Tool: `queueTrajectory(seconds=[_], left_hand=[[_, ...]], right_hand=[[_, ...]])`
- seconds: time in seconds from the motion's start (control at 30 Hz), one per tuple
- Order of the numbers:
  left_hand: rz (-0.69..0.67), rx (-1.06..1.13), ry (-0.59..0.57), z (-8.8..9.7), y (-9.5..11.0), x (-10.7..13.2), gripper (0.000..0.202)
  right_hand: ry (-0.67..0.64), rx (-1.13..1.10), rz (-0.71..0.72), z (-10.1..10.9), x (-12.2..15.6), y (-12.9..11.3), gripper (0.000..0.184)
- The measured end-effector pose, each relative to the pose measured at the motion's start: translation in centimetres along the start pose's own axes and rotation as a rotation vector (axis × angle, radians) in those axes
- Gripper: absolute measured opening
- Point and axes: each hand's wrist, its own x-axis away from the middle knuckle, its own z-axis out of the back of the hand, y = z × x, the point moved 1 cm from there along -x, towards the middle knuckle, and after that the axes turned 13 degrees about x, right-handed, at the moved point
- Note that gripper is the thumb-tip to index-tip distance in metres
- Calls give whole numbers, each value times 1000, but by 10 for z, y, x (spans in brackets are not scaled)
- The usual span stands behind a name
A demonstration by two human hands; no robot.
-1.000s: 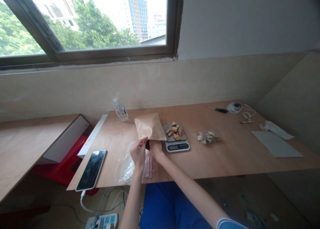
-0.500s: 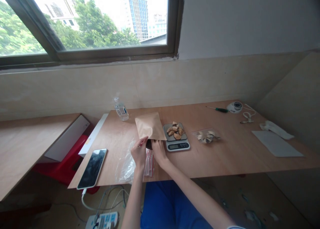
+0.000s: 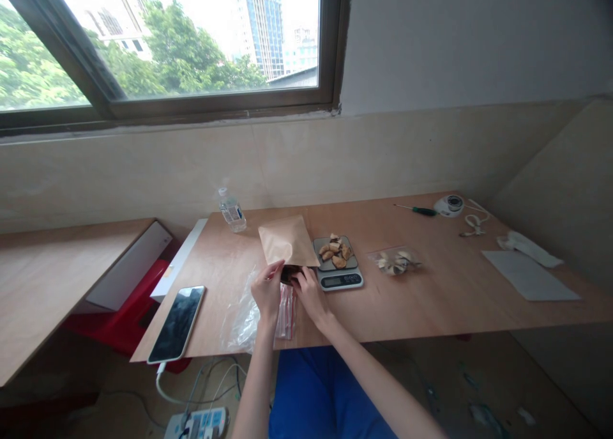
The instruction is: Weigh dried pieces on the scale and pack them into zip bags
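A brown kraft paper bag (image 3: 288, 242) lies on the table, its dark mouth towards me. My left hand (image 3: 266, 291) is closed, pinching the left side of the bag's opening. At the right of the opening is my right hand (image 3: 310, 294), its fingers curled at the mouth. What those fingers hold, if anything, is hidden. Right beside the bag sits a digital kitchen scale (image 3: 341, 280), with several light-brown dried pieces (image 3: 336, 251) on its plate. Below my hands lie several red-edged zip bags (image 3: 286, 314) and a crumpled clear plastic bag (image 3: 242, 321).
A clear bag of dried pieces (image 3: 396, 261) lies right of the scale. Left are a smartphone (image 3: 177, 324) on a cable and a water bottle (image 3: 232, 212). At the far right are a screwdriver (image 3: 424, 211), a white camera (image 3: 449, 206) and a white sheet (image 3: 529, 276).
My right hand has drawn back slightly from the bag's mouth, and its fingertips now show at the opening. My left hand keeps its pinch on the bag.
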Motion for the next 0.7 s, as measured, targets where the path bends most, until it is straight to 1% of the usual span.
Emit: queueTrajectory(seconds=[0.1,0.27,0.43,0.5,0.57,0.7], left_hand=[[9,4,-3,-2,0,2,18],[21,26,2,-5,3,4,18],[21,19,20,-4,5,4,19],[15,15,27,-3,6,2,19],[14,12,33,-2,6,1,19],[17,7,39,-3,4,-2,19]], right_hand=[[-7,70,-16,0,0,-2,17],[-56,208,-21,1,-6,-8,28],[-94,231,36,0,-9,-7,27],[-74,218,63,1,-8,-6,23],[-23,208,72,1,-6,-5,21],[78,214,33,1,-1,-4,21]])
